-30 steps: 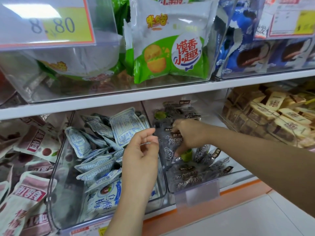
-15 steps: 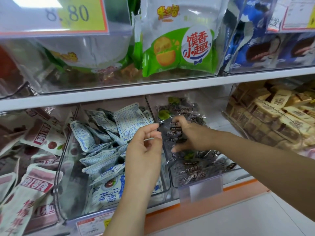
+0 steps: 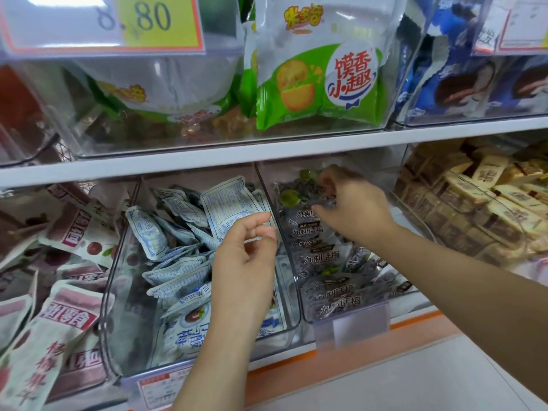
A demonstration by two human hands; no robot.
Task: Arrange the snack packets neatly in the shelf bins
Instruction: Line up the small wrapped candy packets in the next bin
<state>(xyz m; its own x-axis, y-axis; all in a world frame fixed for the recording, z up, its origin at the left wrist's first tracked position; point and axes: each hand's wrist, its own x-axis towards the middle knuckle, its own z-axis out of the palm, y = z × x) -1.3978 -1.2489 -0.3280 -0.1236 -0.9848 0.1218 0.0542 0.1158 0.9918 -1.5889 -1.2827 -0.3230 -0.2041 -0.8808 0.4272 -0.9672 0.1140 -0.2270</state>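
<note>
Plum packets (image 3: pixel 323 258): R hand (image 3: pixel 355 212) grip pinches one at back of bin (image 3: pixel 293 277); L hand (image 3: pixel 246 256) loose, looks empty. Next: prob. lay it flat, aligned.

In a clear bin (image 3: pixel 118 307), blue-white packets (image 3: pixel 181 241) are lying jumbled, several tipping on edge and one leaning upright at the far end. In the next bin (image 3: pixel 304 304) to the right, dark packets (image 3: pixel 323 258) are lying flat, overlapping from near to far. The right grip (image 3: pixel 355 209) is pinching a dark packet (image 3: pixel 296 189) at that bin's far end.
</note>
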